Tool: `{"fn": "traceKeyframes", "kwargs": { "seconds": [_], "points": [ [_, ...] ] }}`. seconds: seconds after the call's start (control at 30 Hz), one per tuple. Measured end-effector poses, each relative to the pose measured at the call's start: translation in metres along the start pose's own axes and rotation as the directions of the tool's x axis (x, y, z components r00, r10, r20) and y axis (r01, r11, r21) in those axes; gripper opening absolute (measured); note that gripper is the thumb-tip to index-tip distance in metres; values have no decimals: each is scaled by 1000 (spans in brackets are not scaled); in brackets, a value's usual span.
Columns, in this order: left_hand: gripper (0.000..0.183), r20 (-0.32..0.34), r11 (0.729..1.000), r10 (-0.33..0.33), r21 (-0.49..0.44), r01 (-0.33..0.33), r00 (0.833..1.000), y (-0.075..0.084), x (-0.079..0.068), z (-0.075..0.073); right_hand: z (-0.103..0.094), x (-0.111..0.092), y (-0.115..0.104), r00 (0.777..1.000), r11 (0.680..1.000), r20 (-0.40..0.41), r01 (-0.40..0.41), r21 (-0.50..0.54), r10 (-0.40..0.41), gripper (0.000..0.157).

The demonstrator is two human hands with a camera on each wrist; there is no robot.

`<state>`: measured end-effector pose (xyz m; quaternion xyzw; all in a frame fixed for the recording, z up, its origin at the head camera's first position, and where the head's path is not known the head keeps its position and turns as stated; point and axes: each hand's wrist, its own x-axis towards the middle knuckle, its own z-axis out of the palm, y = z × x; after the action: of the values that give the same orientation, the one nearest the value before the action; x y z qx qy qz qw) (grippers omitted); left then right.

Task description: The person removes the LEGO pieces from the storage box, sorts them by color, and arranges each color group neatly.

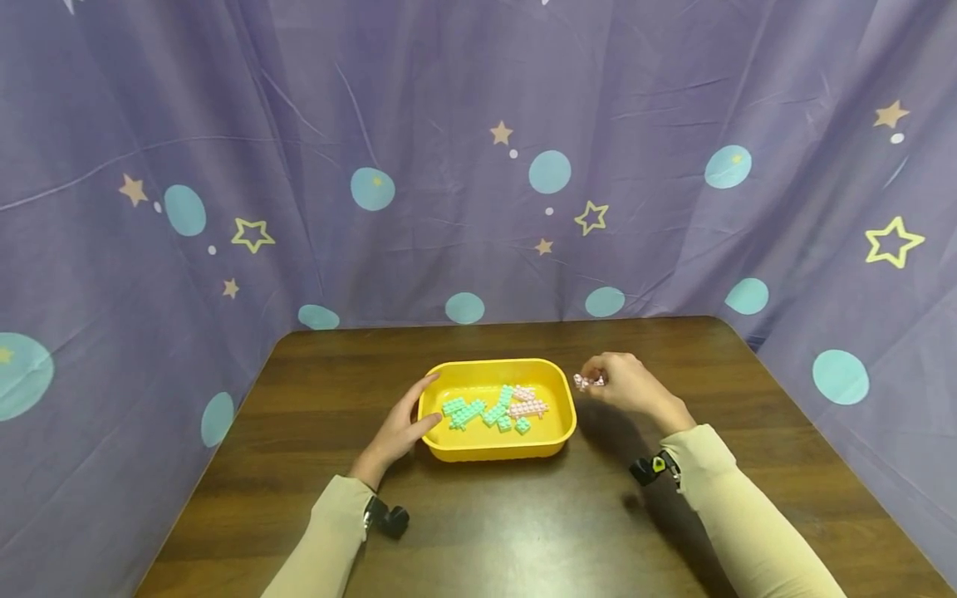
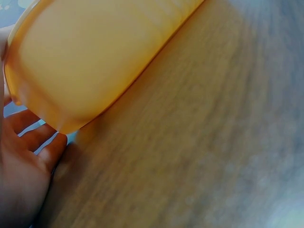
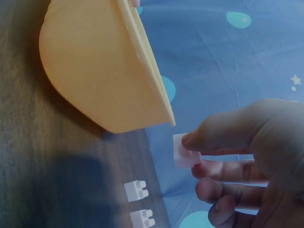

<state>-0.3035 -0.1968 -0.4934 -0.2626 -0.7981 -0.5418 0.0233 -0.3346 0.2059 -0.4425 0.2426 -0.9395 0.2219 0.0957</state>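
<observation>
A yellow plastic bin [image 1: 486,453] stands on the table, holding several mint-green bricks [image 1: 467,413] and a few pale pink bricks [image 1: 528,408]. My left hand [image 1: 398,430] grips the bin's left end, with the thumb over the rim; in the left wrist view its other fingers [image 2: 35,135] are at the outer wall. Just off the bin's right end, my right hand [image 1: 630,384] pinches a small pink brick [image 3: 180,151] between thumb and forefinger. Below that hand, two more pale bricks, a nearer one [image 3: 140,218] and another [image 3: 135,191], lie on the tabletop.
The brown wooden table [image 1: 493,531] ends at a purple curtain [image 1: 449,100] with stars and dots, which hangs behind it and along both sides. A small black device is strapped on each wrist, over or beside the pale sleeves [image 1: 740,507].
</observation>
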Motion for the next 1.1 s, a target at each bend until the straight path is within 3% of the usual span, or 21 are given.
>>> {"fn": "traceKeyframes", "kwargs": {
  "seconds": [0.33, 1.1],
  "points": [
    [66, 0, 1000, -3, -7, 3, 1000, 0, 3, 1, 8, -6, 10, 999, 999, 34, -40, -16, 41, 16],
    [67, 15, 999, 4, -40, -3, 1000, -1, 2, 0, 27, -14, 20, 995, 999, 87, -47, -7, 47, 14]
  ]
}}
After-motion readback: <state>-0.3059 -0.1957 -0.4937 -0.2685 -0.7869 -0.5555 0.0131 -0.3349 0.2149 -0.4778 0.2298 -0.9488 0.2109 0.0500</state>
